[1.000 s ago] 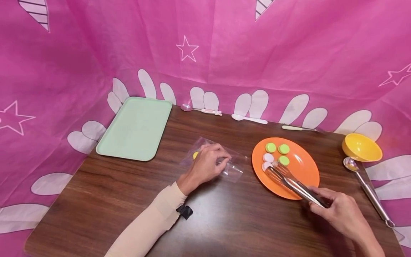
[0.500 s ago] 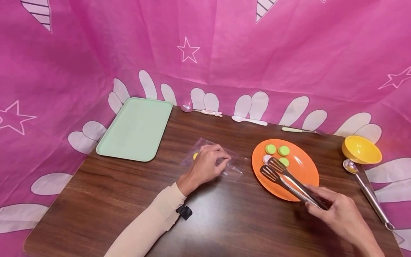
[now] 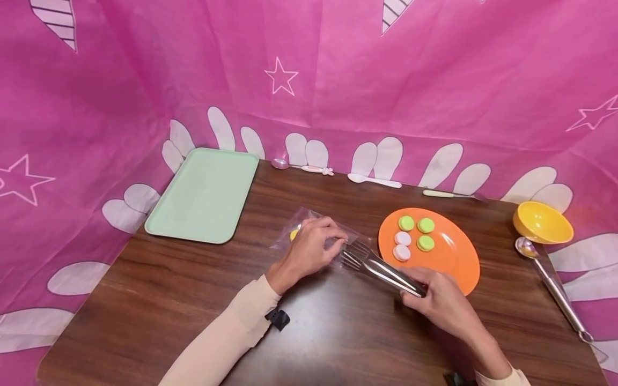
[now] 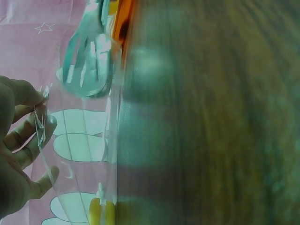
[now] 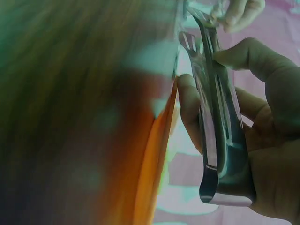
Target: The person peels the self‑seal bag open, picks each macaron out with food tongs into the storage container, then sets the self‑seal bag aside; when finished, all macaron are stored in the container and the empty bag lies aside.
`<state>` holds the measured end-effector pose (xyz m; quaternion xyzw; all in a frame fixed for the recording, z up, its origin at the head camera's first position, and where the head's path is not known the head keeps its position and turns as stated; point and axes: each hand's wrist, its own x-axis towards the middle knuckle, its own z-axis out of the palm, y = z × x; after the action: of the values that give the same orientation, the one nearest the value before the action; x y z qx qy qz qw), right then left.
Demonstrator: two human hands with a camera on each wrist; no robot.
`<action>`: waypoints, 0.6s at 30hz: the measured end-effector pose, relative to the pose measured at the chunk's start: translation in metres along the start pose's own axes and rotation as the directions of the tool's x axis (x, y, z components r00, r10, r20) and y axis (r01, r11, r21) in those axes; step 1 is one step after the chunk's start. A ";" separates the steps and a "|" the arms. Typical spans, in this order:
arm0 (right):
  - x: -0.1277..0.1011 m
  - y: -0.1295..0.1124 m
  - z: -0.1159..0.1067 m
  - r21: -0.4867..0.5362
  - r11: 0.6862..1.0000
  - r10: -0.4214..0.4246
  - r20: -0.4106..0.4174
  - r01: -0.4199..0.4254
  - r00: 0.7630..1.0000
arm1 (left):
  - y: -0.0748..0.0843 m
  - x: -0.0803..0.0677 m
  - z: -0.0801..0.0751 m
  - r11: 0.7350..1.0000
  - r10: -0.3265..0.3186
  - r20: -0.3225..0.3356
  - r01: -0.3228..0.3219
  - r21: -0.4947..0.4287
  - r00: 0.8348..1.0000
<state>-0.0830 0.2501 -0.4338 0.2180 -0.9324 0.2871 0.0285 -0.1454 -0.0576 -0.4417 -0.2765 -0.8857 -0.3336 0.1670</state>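
Observation:
My left hand pinches the edge of a clear plastic bag on the table. Inside the bag, partly behind the hand, is a yellow toy macaron; in the left wrist view yellow halves show around a pale middle. My right hand grips metal serving tongs, their slotted ends at the bag's mouth by the left fingertips. No piece shows between those ends. On the orange plate sit three green macarons and two pale pink ones.
A mint-green tray lies at the back left. Along the back edge are a pink-handled spoon, a white spoon and a pale-handled utensil. At right stand a yellow bowl and a long metal ladle.
My right hand has lifted the tongs off the plate and carried them left to the bag. The pale macarons are uncovered again. The left hand has stayed put on the bag.

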 end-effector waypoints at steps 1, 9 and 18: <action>0.004 -0.003 0.002 0.002 1.000 0.001 0.006 -0.001 1.000 | 0.000 0.000 0.000 1.000 -0.001 0.000 0.001 -0.003 1.000; 0.039 -0.026 0.015 0.026 1.000 0.010 0.109 -0.013 0.994 | 0.002 0.000 -0.001 1.000 0.012 -0.016 -0.012 -0.001 1.000; 0.066 -0.039 0.036 0.021 0.998 -0.054 0.136 0.051 0.989 | 0.003 0.000 0.001 1.000 0.022 -0.011 -0.022 0.004 1.000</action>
<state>-0.1236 0.1751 -0.4317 0.2618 -0.9235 0.2787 -0.0296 -0.1431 -0.0551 -0.4407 -0.2839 -0.8823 -0.3314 0.1763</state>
